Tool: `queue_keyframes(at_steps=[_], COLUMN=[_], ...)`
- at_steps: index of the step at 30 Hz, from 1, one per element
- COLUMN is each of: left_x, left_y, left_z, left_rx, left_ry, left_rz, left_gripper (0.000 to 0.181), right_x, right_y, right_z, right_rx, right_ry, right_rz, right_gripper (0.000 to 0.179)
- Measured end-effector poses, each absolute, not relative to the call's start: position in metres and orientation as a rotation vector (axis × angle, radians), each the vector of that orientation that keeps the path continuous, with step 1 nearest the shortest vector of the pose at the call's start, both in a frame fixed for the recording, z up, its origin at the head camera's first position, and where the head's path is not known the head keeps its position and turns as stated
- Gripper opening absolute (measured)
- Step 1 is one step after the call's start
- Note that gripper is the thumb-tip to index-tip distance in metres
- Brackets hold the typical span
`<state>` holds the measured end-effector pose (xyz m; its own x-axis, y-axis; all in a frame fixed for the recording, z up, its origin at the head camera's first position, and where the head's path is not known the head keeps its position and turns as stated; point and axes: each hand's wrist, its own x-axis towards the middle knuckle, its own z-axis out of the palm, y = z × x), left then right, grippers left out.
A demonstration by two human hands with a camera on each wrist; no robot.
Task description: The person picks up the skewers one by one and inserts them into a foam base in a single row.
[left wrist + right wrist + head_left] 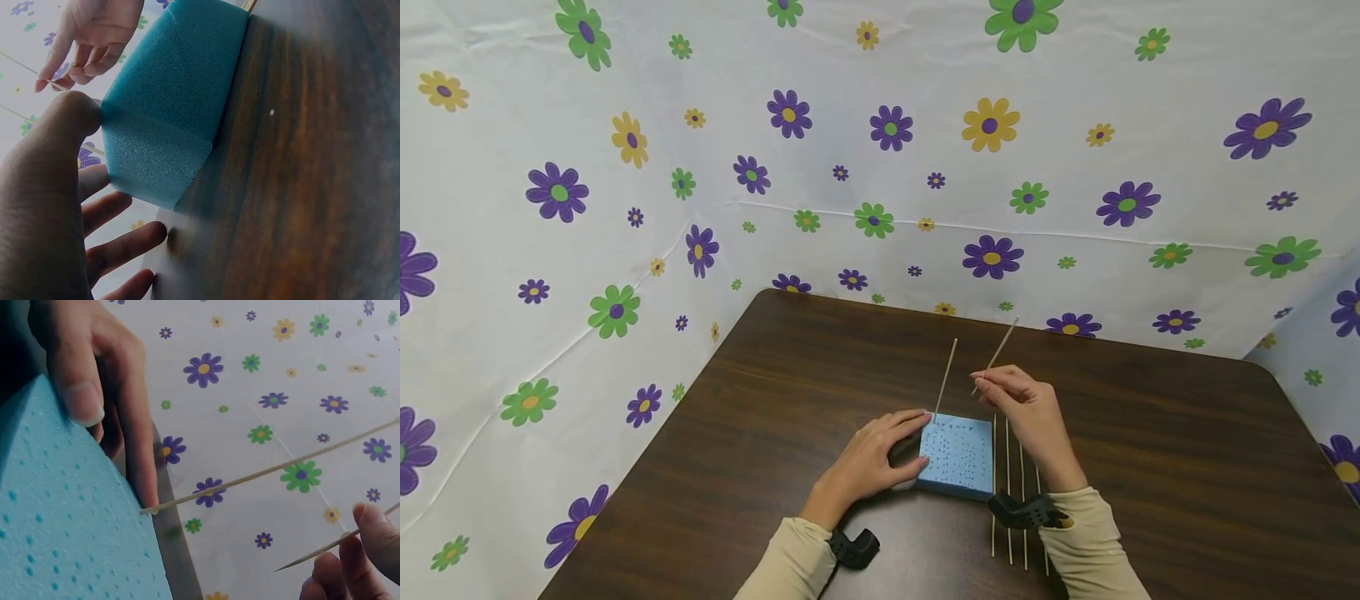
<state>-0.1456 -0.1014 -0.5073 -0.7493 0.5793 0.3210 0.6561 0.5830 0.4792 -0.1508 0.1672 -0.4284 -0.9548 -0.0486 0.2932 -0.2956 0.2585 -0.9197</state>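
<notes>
One blue block (958,457) w/ L hand (874,457) holding L side; R hand (1028,417) pinches stick (1001,346) just past far edge.

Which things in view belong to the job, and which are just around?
Job:
blue foam block, touched by the left hand
upright stick at the block's far-left corner
pinched stick in the right hand
four loose sticks, probably

Just around:
table
flowered sheet
pale speck, unidentifiable
black wrist devices, worn
</notes>
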Motion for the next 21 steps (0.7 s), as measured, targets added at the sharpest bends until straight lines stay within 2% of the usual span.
queue_keyframes(at_steps=[6, 21], left_x=[-0.147, -0.146], left_y=[-0.101, -0.102], left_z=[-0.508, -0.508], left_rx=[-1.046, -1.051], left_ry=[-2.677, -2.671], left_rz=[-0.902, -0.906], left_gripper=[0.064, 0.064], right_x=[-0.148, -0.146], right_y=[0.159, 0.133], right_z=[-0.428, -0.435], right_rx=[0.3, 0.249], right_ry=[-2.419, -2.551], right_rz=[1.696, 1.472], right_gripper=[0.024, 0.009])
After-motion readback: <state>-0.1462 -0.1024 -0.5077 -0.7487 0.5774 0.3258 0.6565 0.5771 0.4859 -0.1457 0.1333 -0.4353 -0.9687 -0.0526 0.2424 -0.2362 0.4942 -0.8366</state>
